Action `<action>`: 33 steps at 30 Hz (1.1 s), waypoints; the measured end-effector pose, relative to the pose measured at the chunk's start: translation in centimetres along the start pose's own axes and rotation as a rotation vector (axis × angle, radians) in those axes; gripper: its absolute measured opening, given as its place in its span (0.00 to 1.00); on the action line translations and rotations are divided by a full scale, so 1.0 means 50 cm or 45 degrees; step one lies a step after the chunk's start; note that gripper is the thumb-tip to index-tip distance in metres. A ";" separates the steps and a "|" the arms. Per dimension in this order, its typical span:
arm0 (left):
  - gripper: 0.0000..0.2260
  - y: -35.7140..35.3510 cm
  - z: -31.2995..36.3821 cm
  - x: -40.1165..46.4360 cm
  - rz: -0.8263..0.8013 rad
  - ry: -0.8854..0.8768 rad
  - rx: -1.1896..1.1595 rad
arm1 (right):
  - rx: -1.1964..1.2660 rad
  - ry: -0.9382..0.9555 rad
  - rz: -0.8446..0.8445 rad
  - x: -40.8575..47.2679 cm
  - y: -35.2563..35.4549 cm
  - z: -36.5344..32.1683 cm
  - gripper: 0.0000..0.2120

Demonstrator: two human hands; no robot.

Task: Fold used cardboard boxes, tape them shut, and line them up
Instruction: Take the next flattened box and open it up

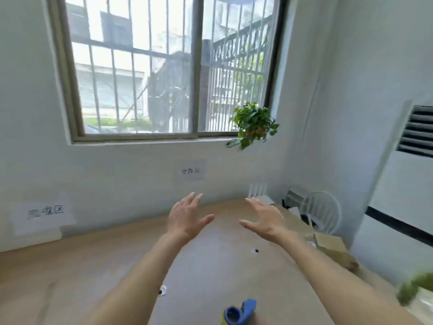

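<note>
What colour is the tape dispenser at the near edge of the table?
Blue, with a bit of yellow low on its left side; the tape dispenser shows in the head view.

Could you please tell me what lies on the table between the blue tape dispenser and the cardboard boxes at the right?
In the head view, only the right forearm crosses between the blue tape dispenser and the brown cardboard boxes.

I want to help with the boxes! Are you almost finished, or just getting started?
Just getting started, it looks like. Nothing done: no folded or taped box stands on the table. In hand: nothing, the left hand and right hand hover open. Left to do: the cardboard boxes at the table's right edge need folding, taping with the blue tape dispenser, and lining up.
</note>
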State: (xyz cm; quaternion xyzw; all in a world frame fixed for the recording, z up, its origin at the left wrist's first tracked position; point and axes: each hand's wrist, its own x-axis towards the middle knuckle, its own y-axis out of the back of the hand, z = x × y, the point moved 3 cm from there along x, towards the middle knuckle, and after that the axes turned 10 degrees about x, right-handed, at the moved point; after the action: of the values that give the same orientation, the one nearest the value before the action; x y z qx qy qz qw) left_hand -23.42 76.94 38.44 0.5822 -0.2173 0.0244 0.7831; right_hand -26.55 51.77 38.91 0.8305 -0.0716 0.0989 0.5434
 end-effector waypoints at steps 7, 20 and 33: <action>0.37 -0.076 0.440 0.051 -0.085 -0.309 -0.099 | -0.076 -0.369 0.140 -0.175 0.270 0.362 0.41; 0.37 -0.336 0.886 0.283 -0.236 -0.576 -0.201 | -0.184 -0.707 0.117 -0.159 0.440 0.811 0.39; 0.37 -0.685 0.992 0.493 -0.444 -0.505 -0.119 | -0.147 -0.694 -0.134 0.096 0.324 1.132 0.40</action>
State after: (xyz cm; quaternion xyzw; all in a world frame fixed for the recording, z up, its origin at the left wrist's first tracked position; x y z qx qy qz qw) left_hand -6.61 14.89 27.94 0.5674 -0.2637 -0.2354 0.7437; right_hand -20.66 -6.67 32.42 0.7968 -0.1772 -0.1607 0.5548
